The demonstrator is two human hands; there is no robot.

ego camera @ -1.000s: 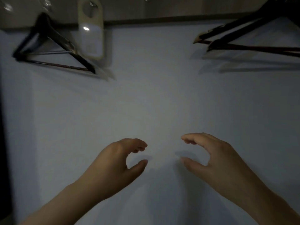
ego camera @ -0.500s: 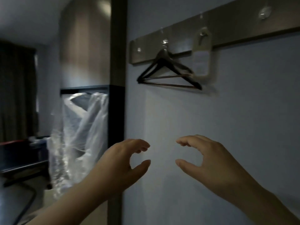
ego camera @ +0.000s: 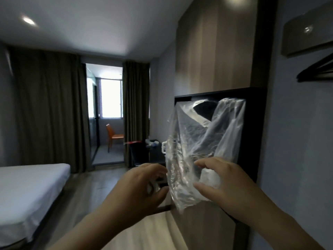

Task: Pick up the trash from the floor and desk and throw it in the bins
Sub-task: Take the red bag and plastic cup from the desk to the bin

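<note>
A clear plastic bag [ego camera: 203, 141] hangs crumpled in the dark open niche [ego camera: 252, 134] of a wooden wall unit on the right. My left hand [ego camera: 142, 186] is raised just left of the bag's lower edge, fingers curled and apart, holding nothing. My right hand [ego camera: 228, 184] is up in front of the bag's lower part, thumb and fingers spread; I cannot tell whether it touches the plastic. Farther back, a dark desk [ego camera: 155, 150] carries small pale items, too blurred to name. No bin shows clearly.
A white bed [ego camera: 27, 186] fills the left. Wood floor [ego camera: 93, 184] runs toward dark curtains [ego camera: 50, 109] and a glass door with an orange chair [ego camera: 114, 136] behind it. A dark stand with a red strip [ego camera: 135, 150] is by the desk. A black hanger [ego camera: 317, 73] hangs at right.
The view has swung left from the bare wall with hangers to the room and the wall unit. Both hands keep the same raised, curled pose and now sit in front of the plastic bag.
</note>
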